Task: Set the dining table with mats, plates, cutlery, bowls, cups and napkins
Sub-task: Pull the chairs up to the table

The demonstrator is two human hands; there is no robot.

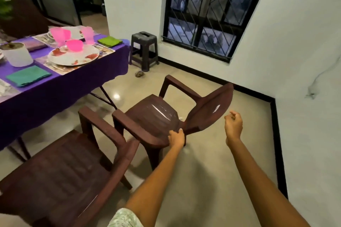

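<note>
1. Head view: the table point(60, 86), covered by a purple cloth, is seen at the upper left, with places laid on it.
2. A patterned mat point(106, 50) is laid near the table's corner, and a large flowered plate point(73, 58) is set on it.
3. A pink bowl point(74, 45) is placed on that plate; two pink cups point(57, 36) are stood just behind it.
4. A teal napkin point(28, 75) is laid beside the mat on the near side, and a green napkin point(109, 41) near the far corner.
5. A white pot point(17, 56) is stood toward the table's middle.
6. The left hand point(176, 138) is wrapped around the rear corner of the brown chair point(153, 114), where armrest and backrest meet, with the thumb on top.
7. The right hand point(233, 124) is held in the air just beside the chair's backrest, fingers loosely curled, nothing held.
8. A second brown chair point(62, 167) is placed at the lower left, next to the first and near the table.
9. A dark stool point(144, 49) is stood against the wall under the barred window point(208, 11).
</note>
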